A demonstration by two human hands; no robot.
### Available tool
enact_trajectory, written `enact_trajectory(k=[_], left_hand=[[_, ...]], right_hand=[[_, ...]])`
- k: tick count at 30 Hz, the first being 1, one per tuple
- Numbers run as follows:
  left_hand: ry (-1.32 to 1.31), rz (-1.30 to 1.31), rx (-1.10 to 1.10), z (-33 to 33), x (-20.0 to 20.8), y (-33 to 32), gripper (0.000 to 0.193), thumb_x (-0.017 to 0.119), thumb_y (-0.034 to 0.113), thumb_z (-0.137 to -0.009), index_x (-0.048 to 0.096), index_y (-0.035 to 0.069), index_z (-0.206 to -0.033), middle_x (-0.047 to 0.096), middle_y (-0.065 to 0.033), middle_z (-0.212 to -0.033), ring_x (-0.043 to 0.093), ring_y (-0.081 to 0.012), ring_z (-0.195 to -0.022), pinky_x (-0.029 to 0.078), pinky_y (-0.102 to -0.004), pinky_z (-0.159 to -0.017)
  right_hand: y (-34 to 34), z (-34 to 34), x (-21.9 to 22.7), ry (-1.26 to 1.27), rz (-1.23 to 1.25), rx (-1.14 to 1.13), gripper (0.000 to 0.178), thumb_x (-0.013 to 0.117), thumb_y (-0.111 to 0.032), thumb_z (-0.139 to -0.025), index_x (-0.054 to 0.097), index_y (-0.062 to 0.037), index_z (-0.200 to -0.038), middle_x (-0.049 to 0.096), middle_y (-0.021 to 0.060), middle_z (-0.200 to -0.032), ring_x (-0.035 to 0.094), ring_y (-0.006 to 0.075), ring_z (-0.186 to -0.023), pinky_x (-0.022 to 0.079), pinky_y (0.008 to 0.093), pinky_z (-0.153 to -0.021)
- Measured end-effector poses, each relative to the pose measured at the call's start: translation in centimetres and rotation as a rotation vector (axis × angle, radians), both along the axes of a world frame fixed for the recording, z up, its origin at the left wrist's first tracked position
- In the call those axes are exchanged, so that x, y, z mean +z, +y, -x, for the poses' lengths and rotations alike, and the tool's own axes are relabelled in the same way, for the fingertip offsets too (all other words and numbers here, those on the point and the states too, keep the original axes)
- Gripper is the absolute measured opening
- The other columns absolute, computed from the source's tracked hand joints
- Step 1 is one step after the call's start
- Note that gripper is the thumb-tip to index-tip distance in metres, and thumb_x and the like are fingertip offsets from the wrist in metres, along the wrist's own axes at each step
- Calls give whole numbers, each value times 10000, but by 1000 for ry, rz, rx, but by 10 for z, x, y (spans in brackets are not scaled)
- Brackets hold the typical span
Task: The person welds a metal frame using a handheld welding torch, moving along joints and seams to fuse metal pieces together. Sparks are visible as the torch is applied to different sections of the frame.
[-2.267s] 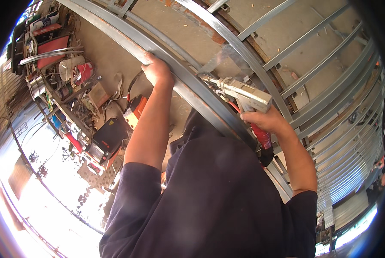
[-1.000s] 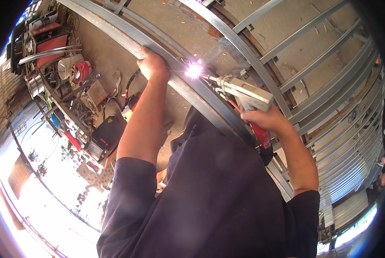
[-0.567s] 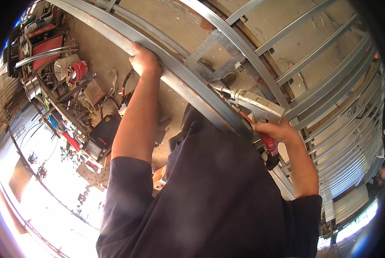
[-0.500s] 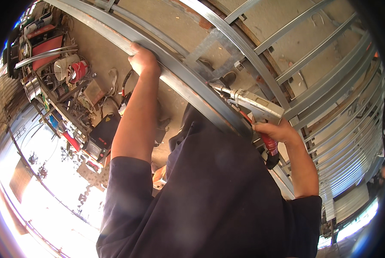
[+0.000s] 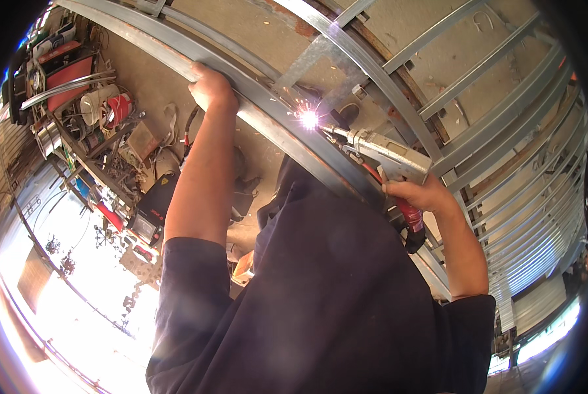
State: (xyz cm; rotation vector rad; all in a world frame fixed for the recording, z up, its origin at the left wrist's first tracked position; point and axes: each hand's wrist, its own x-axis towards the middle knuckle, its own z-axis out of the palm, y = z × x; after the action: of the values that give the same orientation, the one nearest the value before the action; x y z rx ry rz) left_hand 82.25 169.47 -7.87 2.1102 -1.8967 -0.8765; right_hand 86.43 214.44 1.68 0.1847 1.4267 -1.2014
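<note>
My left hand (image 5: 214, 89) is closed over the near edge of a long grey metal beam (image 5: 261, 105), which crosses in front of my body. The beam's underside and the fingertips there are hidden. In my right hand (image 5: 422, 197) is a welding gun (image 5: 389, 156) with a silver body and a red grip. Its pointed nozzle faces left, toward the beam's far side. At the tip a bright pinkish-white welding spot (image 5: 308, 119) glares and throws sparks, hiding the exact point of contact.
Metal frames with crossbars (image 5: 451, 98) spread over the floor at right and beyond the beam. At left, a cluttered rack holds a white bucket (image 5: 97, 105) and a red container (image 5: 119, 108). A black machine (image 5: 151, 213) stands below the rack.
A bright arc with flying sparks has lit up at the welding gun's nozzle. Both hands keep their grips; the left hand and beam appear slightly farther left and up.
</note>
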Motion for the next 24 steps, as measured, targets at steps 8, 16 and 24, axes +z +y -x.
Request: enact_trajectory(k=[8,16,24], left_hand=[[10,-19,-7,1,3,0,867,408,636,-1019,565,-153,-1344,681,-328,-1265,694,-437,-1151,545,-491,-1024],[0,-27,-14,2,5,2,873,404,638,-1027,552,-155,-1361,671,-334,-1280,688,-437,-1163,548,-484,-1026],[122,-100,24,1,13,6,888,430,655,-1037,611,-178,-1286,707,-298,-1226,720,-415,-1086,609,-478,-933]], right_hand=[[4,-1,-2,-27,-13,12,354,822,-115,-832,687,-56,-1154,698,19,-1005,655,139,-928,553,320,-820],[4,-6,4,60,10,-12,378,813,-174,-825,680,-45,-1154,693,14,-1001,646,131,-920,545,319,-803],[48,-16,44,133,25,-216,438,816,-99,-819,675,-37,-1228,724,47,-1034,676,163,-939,560,332,-831]])
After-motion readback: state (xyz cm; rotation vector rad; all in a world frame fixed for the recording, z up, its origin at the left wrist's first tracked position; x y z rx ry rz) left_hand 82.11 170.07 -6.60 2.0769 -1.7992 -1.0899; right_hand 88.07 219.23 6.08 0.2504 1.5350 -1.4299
